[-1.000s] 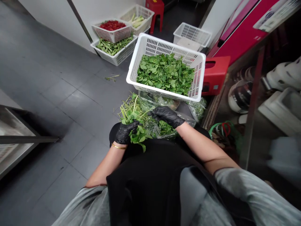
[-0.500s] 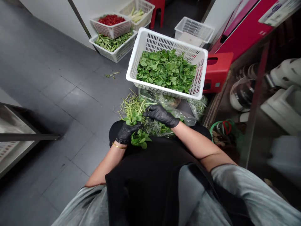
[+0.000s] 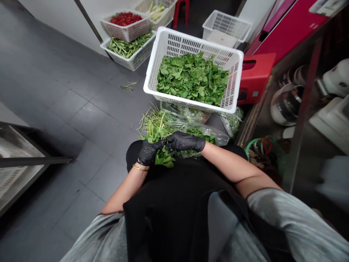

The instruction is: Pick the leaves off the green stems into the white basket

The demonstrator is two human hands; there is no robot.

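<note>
Both hands wear black gloves and meet over my lap. My left hand is closed round a bunch of leafy greens, stems pointing away from me. My right hand pinches at the top of that same bunch, fingertips touching the left hand. Beside them lies a clear plastic bag of greens and a pile of bare green stems on the floor. Just beyond stands a white slotted basket filled with picked green leaves.
Stacked white baskets at the far left hold red chillies, green beans and pale stalks. An empty white basket and a red stool stand at the right. A metal shelf juts in from the left; shelving with helmets fills the right.
My right hand has drawn back from the plastic bag toward my left hand and now pinches the bunch. The camera has tipped slightly down.
</note>
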